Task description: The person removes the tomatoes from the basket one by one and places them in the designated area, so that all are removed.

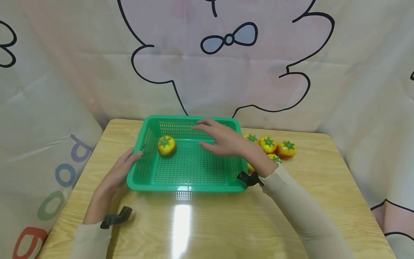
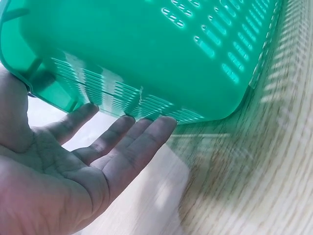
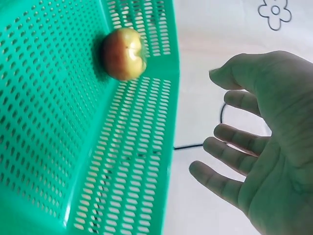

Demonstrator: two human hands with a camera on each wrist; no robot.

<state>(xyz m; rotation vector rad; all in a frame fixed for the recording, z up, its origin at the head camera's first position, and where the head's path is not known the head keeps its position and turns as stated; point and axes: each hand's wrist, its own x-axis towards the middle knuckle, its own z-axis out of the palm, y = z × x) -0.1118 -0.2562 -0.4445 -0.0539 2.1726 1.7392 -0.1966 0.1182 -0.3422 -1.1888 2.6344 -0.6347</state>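
Note:
A green perforated plastic basket [image 1: 191, 188] stands on the table, with one yellow-and-red tomato-like fruit [image 1: 166, 145] with a green star-shaped top inside, toward its left end. My left hand [image 1: 121, 169] holds the basket's left side, thumb over the rim; in the left wrist view its fingers [image 2: 142, 147] lie along the outer wall. Over the basket's right half hovers my right hand [image 1: 221, 138], fingers loosely extended and holding nothing. Both the palm and the fruit in the basket's corner show in the right wrist view.
Several similar fruits [image 1: 286, 149] lie on the wooden table [image 1: 310, 187] just right of the basket, some partly hidden by the right forearm. A printed curtain [image 1: 258, 82] hangs behind the table and along both sides.

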